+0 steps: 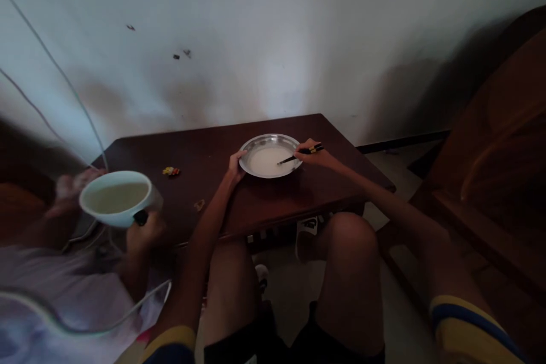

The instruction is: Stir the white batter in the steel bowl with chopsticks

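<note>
A round shiny metal plate (252, 147) with a raised rim sits on the dark red table, holding a pale white liquid (265, 160). My left hand (235, 166) grips the plate's left rim, thumb over the edge and fingers partly hidden beside it. In my right hand (310, 153), closed over the plate's right side, are black chopsticks (288, 159) with gold bands near the upper end. Their tips slant down to the left and reach the white liquid.
At left, another person's hand (147, 230) holds a large pale bowl (149, 205) by a black handle. A small colourful item (171, 171) lies on the table (205, 153). Cables hang at left; a wooden chair (490, 142) stands at right, and a wall (239, 40) rises behind.
</note>
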`<state>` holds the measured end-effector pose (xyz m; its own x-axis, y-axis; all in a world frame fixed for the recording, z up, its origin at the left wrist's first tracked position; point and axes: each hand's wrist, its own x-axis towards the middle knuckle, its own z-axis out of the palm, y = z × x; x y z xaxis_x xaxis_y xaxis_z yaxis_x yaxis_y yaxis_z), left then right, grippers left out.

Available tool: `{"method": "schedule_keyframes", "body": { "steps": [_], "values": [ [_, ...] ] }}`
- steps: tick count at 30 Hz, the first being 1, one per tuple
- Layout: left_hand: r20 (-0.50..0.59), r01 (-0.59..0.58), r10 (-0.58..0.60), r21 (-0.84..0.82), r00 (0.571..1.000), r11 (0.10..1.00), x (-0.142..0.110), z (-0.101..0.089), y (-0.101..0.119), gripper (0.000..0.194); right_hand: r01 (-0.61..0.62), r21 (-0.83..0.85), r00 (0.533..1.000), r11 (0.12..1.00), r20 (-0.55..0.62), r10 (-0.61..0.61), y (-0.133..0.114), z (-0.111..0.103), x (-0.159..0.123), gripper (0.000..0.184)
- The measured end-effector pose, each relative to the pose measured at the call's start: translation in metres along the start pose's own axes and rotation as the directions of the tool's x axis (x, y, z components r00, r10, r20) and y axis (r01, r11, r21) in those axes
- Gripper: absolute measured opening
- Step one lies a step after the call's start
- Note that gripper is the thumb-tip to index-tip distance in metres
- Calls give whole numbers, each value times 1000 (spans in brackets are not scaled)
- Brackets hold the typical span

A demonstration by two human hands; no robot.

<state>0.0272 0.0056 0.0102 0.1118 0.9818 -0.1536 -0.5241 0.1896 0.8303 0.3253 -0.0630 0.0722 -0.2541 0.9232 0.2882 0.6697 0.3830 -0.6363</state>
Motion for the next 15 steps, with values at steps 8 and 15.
{"method": "schedule_keyframes", "body": {
  "steps": [8,15],
  "values": [
    [-56,3,-3,-1,998,1000,-7,8,1,39,-104,81,992,991,-61,109,-40,31,26,14],
    [-36,4,-5,-27,999,1000,-10,11,1,38,-122,79,980,989,-150,133,-24,-13,-9,26]
  ]
}}
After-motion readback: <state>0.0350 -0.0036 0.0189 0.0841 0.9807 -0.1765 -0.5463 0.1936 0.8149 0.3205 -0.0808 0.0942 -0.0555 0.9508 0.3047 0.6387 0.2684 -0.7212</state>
